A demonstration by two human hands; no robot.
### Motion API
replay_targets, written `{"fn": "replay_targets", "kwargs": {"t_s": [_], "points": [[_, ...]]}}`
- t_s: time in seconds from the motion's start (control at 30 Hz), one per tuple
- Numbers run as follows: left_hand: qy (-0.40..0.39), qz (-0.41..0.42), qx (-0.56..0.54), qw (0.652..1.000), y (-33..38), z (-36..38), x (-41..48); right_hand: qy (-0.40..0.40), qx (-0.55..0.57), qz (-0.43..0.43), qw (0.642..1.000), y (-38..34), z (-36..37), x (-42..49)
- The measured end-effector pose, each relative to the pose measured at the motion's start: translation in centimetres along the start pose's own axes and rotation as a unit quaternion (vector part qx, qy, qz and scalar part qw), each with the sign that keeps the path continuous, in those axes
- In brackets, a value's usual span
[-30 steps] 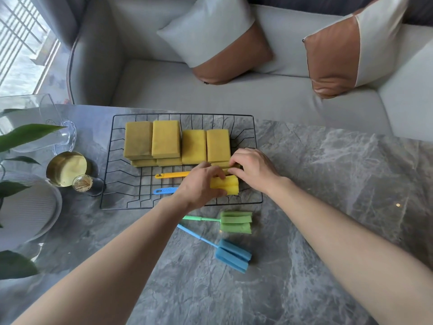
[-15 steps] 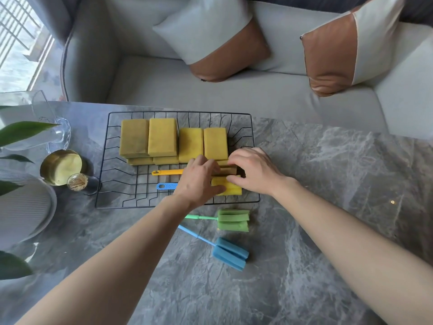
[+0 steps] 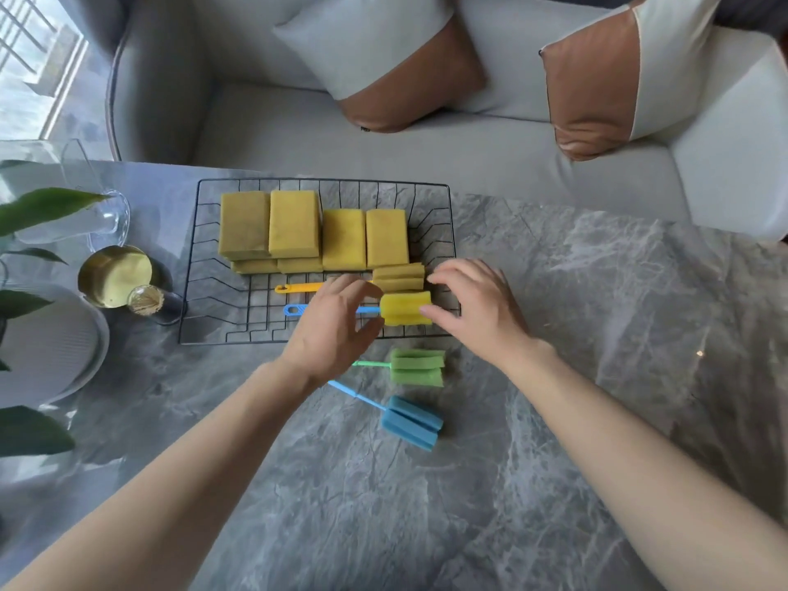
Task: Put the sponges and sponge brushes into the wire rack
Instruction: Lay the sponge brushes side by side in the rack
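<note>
The black wire rack (image 3: 204, 266) sits on the grey marble table and holds several yellow sponges (image 3: 294, 223) in its far half. Two sponge brushes lie in its near right part: one with an orange handle and a dull yellow head (image 3: 398, 277), and one with a blue handle and a bright yellow head (image 3: 405, 309). My left hand (image 3: 337, 330) hovers over the blue handle with its fingers spread. My right hand (image 3: 473, 309) is open, its thumb tip at the bright yellow head's right end. A green brush (image 3: 418, 366) and a blue brush (image 3: 411, 422) lie on the table in front of the rack.
A brass tin (image 3: 113, 275) and a small jar (image 3: 149, 301) stand left of the rack, with a glass vessel (image 3: 85, 206), a white plate (image 3: 47, 347) and plant leaves (image 3: 38, 206) further left. A grey sofa with cushions (image 3: 383, 57) lies behind the table.
Both hands were closed around the bright yellow-headed brush in the rack. They have since loosened and drawn back slightly, leaving the brush lying in the rack.
</note>
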State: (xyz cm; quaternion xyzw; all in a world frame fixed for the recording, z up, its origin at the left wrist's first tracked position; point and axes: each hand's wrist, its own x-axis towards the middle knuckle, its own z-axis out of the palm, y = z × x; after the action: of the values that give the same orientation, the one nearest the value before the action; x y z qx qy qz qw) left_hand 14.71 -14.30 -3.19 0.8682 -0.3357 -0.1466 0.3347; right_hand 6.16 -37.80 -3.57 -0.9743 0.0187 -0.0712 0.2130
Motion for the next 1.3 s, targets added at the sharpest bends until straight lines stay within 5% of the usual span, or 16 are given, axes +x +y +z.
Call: {"fn": "replay_targets", "kwargs": {"t_s": [0.13,0.5,0.7,0.97,1.3], "points": [[-0.054,0.053,-0.021,0.997,1.0,0.5,-5.3,0.016,0.035,0.013,0.999,-2.0,0.0,-6.0],[-0.214,0.050,-0.023,0.975,1.3,6.3,-9.0,-0.148,0.041,0.138,0.978,-3.0,3.7,-8.9],[-0.223,0.053,0.050,0.972,1.0,8.0,-9.2,-0.161,0.011,0.131,0.978,-2.8,4.9,-8.3],[-0.235,-0.026,0.002,0.972,0.7,7.4,-9.5,-0.180,-0.004,0.133,0.974,-3.0,4.8,-8.7],[-0.265,-0.028,-0.029,0.963,0.9,0.9,-11.3,-0.196,0.075,0.038,0.977,-3.5,0.3,-8.9]]}}
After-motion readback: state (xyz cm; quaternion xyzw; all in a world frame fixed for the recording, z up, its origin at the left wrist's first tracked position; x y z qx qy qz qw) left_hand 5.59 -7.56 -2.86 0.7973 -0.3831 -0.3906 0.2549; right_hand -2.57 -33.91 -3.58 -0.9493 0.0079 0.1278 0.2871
